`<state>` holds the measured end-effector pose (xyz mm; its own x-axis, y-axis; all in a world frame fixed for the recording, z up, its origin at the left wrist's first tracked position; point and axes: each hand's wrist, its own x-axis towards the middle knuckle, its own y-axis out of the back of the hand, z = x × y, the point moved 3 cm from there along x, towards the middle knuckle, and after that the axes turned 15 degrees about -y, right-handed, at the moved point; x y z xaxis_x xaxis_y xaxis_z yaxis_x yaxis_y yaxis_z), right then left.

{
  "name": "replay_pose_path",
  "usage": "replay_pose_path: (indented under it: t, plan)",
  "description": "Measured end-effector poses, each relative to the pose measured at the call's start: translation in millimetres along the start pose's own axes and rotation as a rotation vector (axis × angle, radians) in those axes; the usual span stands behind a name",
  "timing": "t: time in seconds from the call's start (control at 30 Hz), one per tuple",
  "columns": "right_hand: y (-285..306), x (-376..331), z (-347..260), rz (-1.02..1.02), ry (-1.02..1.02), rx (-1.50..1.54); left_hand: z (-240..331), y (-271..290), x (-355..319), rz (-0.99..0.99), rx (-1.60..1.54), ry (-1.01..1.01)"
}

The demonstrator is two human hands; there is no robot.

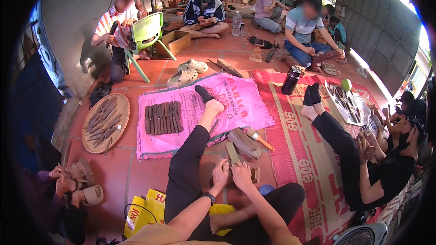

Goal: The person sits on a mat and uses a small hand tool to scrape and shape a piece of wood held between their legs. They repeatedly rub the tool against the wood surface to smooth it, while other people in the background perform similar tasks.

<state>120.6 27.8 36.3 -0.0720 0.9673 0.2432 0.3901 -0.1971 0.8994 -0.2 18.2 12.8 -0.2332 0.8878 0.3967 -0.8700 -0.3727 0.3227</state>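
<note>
My left hand (221,173) is closed, its fingers curled, and whatever it holds is hidden. Close beside it, my right hand (242,175) has bent fingers at the near end of a flat greenish bar (232,151). Whether those fingers grip the bar or a small piece against it cannot be made out. A small brown wooden block (256,175) stands just right of my right hand. Beyond the bar lie a wide paintbrush (260,139) with an orange-brown handle and a crumpled greyish-brown bag (243,142).
Dark wooden sticks (163,118) lie in rows on a pink sack (190,91). More sticks fill a round woven tray (85,130) at left. A black flask (291,80) stands on the red mat (290,163). A co-worker (386,168) sits close at right; others sit farther off.
</note>
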Motion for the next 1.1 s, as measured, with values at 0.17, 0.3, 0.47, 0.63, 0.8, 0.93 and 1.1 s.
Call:
replay_pose_path:
  t: [0.17, 0.3, 0.47, 0.63, 0.8, 0.93, 1.1]
  plan:
    - [13.1, 2.9, -14.0, -0.102, -0.04, 0.018, -3.8, 6.8, 0.9, -0.043, -0.034, 0.128]
    - [-0.3, 13.0, -3.7, -0.149, -0.149, 0.046, -4.1, 0.2, 2.2, -0.058, -0.035, 0.149]
    - [1.5, 18.0, -0.6, -0.15, -0.128, 0.07, -7.2, 2.3, 0.8, -0.013, -0.031, 0.09]
    - [0.3, 20.1, -1.4, -0.173, -0.162, 0.076, -2.9, 0.5, 2.6, -0.035, -0.09, 0.13]
    - [-7.4, 22.1, 0.8, -0.178, -0.164, 0.06, -10.3, -0.9, 0.1, -0.012, -0.043, 0.059]
    - [-1.5, 16.4, 0.2, -0.074, -0.126, 0.057, -8.7, -1.3, 1.5, -0.025, -0.069, 0.088]
    - [-18.7, 22.5, 2.5, -0.213, -0.284, 0.059, -1.3, 0.0, 3.6, -0.021, -0.009, 0.07]
